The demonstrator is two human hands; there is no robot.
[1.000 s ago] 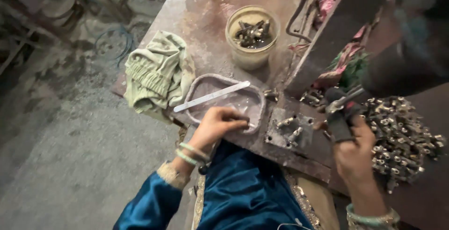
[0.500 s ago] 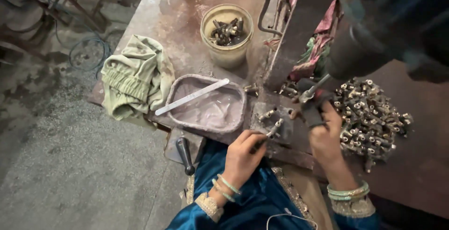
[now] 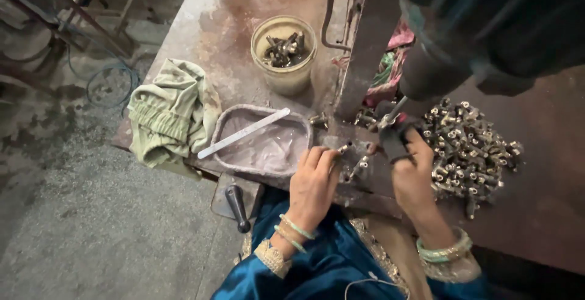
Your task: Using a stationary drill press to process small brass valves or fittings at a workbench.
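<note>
Fingertips of left hand (image 3: 314,181) pinch a small metal fitting (image 3: 345,148); right hand (image 3: 411,166) grips a black handle (image 3: 390,141).

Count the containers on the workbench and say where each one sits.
2. A round bucket of metal parts stands at the back of the bench; a shallow tray with a flat stick across it lies by the left hand. The machine may hide others.

— What stands left of the machine column (image 3: 359,50)?
— One round tub (image 3: 284,56), one oval tray (image 3: 262,142) with one flat strip (image 3: 244,133) across it, one green cloth (image 3: 172,112).
— And to the right of the column?
— One heap of small metal fittings (image 3: 469,147), too many to count.
— Hands?
— Two, just below it.
</note>
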